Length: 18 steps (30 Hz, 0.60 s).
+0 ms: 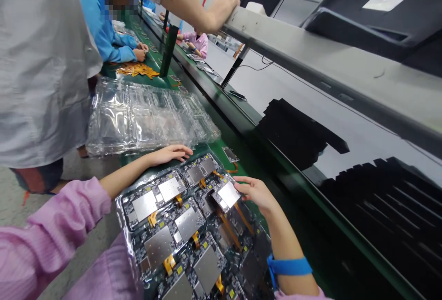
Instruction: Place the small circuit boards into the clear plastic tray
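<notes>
Green belt (pixel 241 125): tray (pixel 131 240) w/ circuit boards (pixel 186 224)

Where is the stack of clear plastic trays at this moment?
The stack of clear plastic trays lies on the green belt, upper left in the head view, just beyond the left hand.

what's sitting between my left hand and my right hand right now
In the head view, circuit boards in the tray lie between the left hand and right hand.

text: none readable | circuit boards (pixel 186 224) between the hands: markings too small to read | clear trays (pixel 145 115) beyond left hand (pixel 169 154): no legible labels
</notes>
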Motion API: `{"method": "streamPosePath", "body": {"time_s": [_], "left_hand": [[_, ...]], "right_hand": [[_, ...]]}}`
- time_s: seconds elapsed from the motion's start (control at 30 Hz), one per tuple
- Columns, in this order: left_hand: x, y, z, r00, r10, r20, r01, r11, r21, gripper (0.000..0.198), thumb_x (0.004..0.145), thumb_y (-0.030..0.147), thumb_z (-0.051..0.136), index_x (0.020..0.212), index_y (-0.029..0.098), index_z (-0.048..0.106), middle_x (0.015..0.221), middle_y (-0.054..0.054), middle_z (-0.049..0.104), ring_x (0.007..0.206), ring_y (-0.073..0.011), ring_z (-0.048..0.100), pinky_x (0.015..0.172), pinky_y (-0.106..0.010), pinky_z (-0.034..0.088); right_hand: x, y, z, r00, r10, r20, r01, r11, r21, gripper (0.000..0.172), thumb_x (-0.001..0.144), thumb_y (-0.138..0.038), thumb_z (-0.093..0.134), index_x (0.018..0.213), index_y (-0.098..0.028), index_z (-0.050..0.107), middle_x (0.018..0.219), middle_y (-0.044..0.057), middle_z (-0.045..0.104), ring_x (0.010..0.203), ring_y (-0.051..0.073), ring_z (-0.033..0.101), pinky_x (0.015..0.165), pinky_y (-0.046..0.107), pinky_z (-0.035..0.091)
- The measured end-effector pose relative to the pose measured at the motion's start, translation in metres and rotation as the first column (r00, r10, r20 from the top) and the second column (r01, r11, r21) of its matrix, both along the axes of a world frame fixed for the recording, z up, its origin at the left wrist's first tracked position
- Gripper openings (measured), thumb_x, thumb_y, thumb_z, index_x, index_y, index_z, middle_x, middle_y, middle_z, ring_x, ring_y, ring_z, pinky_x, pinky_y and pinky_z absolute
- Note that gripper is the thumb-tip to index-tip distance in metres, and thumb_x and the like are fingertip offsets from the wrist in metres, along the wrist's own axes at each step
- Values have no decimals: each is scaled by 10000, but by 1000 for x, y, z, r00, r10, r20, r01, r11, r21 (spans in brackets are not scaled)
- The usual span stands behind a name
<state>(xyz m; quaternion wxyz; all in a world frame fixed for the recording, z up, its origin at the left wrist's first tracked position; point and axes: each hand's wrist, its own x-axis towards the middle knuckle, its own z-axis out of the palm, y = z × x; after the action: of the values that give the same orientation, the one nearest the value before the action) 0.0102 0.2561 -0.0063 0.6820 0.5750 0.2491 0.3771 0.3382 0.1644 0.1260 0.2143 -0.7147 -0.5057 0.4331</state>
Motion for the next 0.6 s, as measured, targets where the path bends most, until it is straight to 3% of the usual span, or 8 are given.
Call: {"method": "streamPosePath", "body": {"time_s": [0.2, 0.27, 0.37, 0.5, 0.57, 0.6], "left_hand": [[1, 3, -4, 1000, 9, 26, -9, 1000, -12, 286, 895, 313, 654, 1147, 190, 704, 1291, -108, 640, 1174, -226, 601, 1001, -366, 490], [0, 3, -5, 1000, 5, 12, -5, 1000, 2, 288, 901, 316, 648, 1157, 196, 702, 1296, -104, 637, 1177, -226, 601, 1000, -365, 491], [0, 2, -4, 1000, -2, 0, 2, 1000, 17, 291, 908, 318, 641, 1168, 201, 697, 1284, -103, 643, 1184, -228, 601, 989, -358, 497], [0, 0, -2, 1000, 8, -12, -8, 999, 31, 290, 917, 312, 621, 1171, 191, 692, 1273, -106, 647, 1180, -225, 601, 987, -358, 498], [1, -1, -2, 999, 12, -35, -10, 999, 51, 286, 923, 312, 605, 1165, 188, 694, 1259, -103, 652, 1170, -220, 602, 986, -353, 496], [1, -1, -2, 999, 11, -48, -8, 998, 65, 282, 925, 311, 600, 1159, 188, 698, 1251, -101, 656, 1165, -218, 602, 983, -349, 497]], "right_hand": [[-3, 5, -21, 950, -92, 300, 62, 992, 108, 221, 853, -192, 648, 1052, -148, 731, 843, 64, 699, 751, 214, 640, 613, 270, 484], [-6, -1, -23, 839, -111, 533, -6, 977, 212, 178, 867, -227, 674, 1030, -204, 740, 926, 56, 708, 845, 251, 653, 697, 309, 492], [-14, -14, -26, 615, -93, 783, -250, 919, 305, 154, 935, -273, 617, 1030, -250, 735, 1039, 41, 701, 969, 265, 642, 817, 346, 487], [-14, -19, -27, 634, 226, 740, -545, 809, 219, 183, 954, -289, 561, 984, -262, 740, 1107, 20, 698, 1057, 236, 617, 896, 330, 475], [0, -9, -24, 699, 300, 649, -545, 811, 212, 195, 941, -327, 571, 988, -265, 749, 1094, 19, 708, 1034, 232, 634, 877, 316, 488], [10, 0, -21, 744, 266, 613, -490, 841, 230, 213, 939, -359, 574, 997, -260, 753, 1072, 26, 715, 1005, 233, 648, 857, 309, 497]]}}
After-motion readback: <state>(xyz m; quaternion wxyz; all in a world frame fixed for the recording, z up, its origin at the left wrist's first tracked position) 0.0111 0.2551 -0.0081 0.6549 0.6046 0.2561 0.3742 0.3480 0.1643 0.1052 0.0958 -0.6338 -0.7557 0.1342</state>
